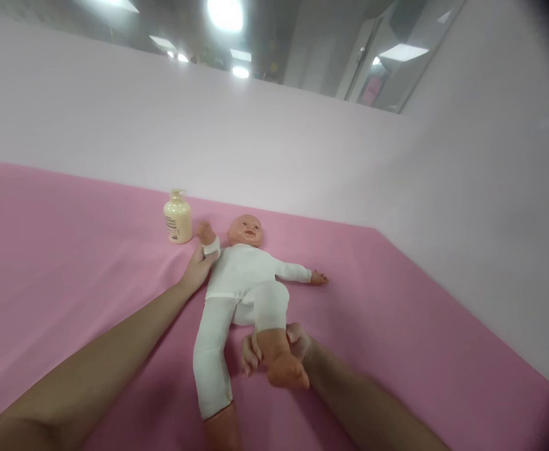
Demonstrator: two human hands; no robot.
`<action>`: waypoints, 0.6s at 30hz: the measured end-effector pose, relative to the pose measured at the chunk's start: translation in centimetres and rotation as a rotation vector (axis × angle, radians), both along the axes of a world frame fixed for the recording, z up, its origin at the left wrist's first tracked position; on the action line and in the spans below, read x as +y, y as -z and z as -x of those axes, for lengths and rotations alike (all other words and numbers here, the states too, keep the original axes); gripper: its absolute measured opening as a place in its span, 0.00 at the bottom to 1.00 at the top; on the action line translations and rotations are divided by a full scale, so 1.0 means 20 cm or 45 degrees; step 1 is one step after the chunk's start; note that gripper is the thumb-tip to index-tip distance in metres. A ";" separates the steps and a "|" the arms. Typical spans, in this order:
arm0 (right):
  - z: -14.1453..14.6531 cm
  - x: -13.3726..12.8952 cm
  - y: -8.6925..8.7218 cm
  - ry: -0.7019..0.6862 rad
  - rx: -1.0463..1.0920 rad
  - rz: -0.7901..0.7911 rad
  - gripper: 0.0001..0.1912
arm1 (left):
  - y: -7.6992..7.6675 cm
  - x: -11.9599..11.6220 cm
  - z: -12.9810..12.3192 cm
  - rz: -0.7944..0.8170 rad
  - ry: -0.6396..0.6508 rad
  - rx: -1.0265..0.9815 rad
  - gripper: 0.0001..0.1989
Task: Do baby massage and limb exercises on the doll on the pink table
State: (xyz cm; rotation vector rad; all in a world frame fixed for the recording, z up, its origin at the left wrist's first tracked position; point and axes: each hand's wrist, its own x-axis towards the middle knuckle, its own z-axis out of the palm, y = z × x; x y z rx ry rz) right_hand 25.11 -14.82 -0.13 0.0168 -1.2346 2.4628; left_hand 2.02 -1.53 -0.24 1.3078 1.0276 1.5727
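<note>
A baby doll (241, 272) in white cloth lies on its back on the pink surface, head away from me. My left hand (199, 268) is closed around the doll's raised arm on the left, just below its wrist. My right hand (298, 341) wraps round the lower leg on the right from beneath, with fingertips showing on the left of it. That leg is bent and lifted, its bare foot towards me. The doll's other leg stretches down to the bottom edge, and its other arm lies out to the right.
A cream pump bottle (178, 218) stands left of the doll's head. The pink padded surface (67, 250) meets a white wall (265, 150) at the back and right. Higher up, a glass or mirror panel (312, 50) reflects ceiling lights.
</note>
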 end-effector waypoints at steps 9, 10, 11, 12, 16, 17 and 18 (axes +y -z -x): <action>0.01 0.04 -0.04 -0.565 -0.384 -0.351 0.23 | 0.05 0.07 0.05 0.220 -0.176 -0.265 0.17; 0.01 0.04 -0.04 -0.550 -0.368 -0.347 0.23 | 0.06 0.07 0.05 0.216 -0.171 -0.253 0.18; 0.01 0.04 -0.04 -0.550 -0.361 -0.347 0.22 | 0.06 0.07 0.05 0.204 -0.171 -0.235 0.18; 0.01 0.04 -0.04 -0.561 -0.364 -0.344 0.22 | 0.06 0.07 0.05 0.188 -0.175 -0.215 0.19; 0.02 0.06 0.00 -0.685 -0.380 -0.320 0.22 | 0.04 0.05 0.04 0.172 -0.187 -0.183 0.20; 0.03 0.07 0.01 -0.710 -0.328 -0.324 0.21 | 0.04 0.05 0.04 0.168 -0.188 -0.179 0.21; 0.03 0.07 0.02 -0.722 -0.239 -0.333 0.20 | 0.03 0.04 0.03 0.157 -0.184 -0.172 0.21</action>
